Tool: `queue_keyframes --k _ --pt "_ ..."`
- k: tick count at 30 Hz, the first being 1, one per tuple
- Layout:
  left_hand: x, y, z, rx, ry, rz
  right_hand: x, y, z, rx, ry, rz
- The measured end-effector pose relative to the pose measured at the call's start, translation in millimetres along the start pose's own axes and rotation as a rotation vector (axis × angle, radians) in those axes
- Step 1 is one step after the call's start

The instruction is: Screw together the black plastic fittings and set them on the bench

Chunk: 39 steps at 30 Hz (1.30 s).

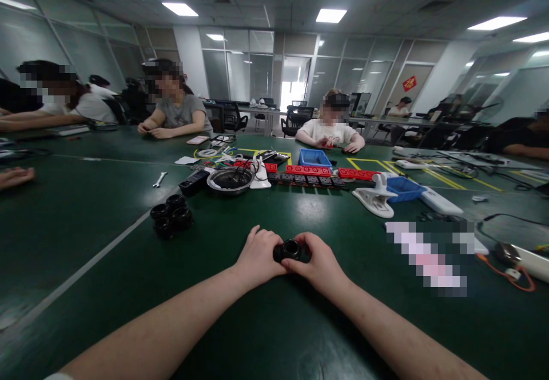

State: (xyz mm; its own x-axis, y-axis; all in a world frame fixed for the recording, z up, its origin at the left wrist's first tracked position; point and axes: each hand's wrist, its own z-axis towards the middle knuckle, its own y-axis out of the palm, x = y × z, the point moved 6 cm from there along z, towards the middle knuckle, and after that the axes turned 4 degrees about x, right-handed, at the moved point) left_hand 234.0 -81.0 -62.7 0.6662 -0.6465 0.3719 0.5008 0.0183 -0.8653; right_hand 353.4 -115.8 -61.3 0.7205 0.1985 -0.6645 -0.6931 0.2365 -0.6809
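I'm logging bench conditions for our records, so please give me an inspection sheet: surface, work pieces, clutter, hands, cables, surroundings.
Surface: dark green tabletop, with a grey line and yellow markings.
Work pieces: one black, round, hollow part in hand; a cluster of four black, ring-topped pieces to its left.
Clutter: small silver metal wrench, round silver metal bowl, red rectangular strips, white clamp-shaped stand.
Hands: left hand and right hand both hold the part.
Cables: thin black cable and looped orange cable, far right.
Surroundings: seated people around the table, glass partitions, lit ceiling panels.
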Motion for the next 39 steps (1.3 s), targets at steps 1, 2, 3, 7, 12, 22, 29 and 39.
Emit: queue_keyframes --k 1,2,3,7,12,22,29,39 --pt "-1 1 1 -0.004 0.004 -0.015 -2 -1 0 0.0 -0.023 0.001" --pt "-2 1 2 -0.011 0.006 -0.033 -4 -2 1 -0.008 -0.055 0.008" --pt "-3 2 3 -0.024 0.011 -0.053 -6 -3 1 -0.024 -0.089 0.019" --pt "-4 4 8 -0.124 0.076 -0.154 -11 -6 5 -0.158 -0.198 0.105" --pt "-2 6 7 -0.206 0.217 -0.211 -9 -7 8 -0.354 -0.229 0.203" --pt "-5 2 2 -0.034 0.123 -0.079 -2 -6 0 -0.035 -0.062 -0.024" --pt "-4 7 3 -0.085 0.115 -0.118 -7 -4 3 -0.094 -0.174 0.046" --pt "1 2 3 -0.188 0.219 -0.185 -4 -3 7 -0.421 -0.165 0.344"
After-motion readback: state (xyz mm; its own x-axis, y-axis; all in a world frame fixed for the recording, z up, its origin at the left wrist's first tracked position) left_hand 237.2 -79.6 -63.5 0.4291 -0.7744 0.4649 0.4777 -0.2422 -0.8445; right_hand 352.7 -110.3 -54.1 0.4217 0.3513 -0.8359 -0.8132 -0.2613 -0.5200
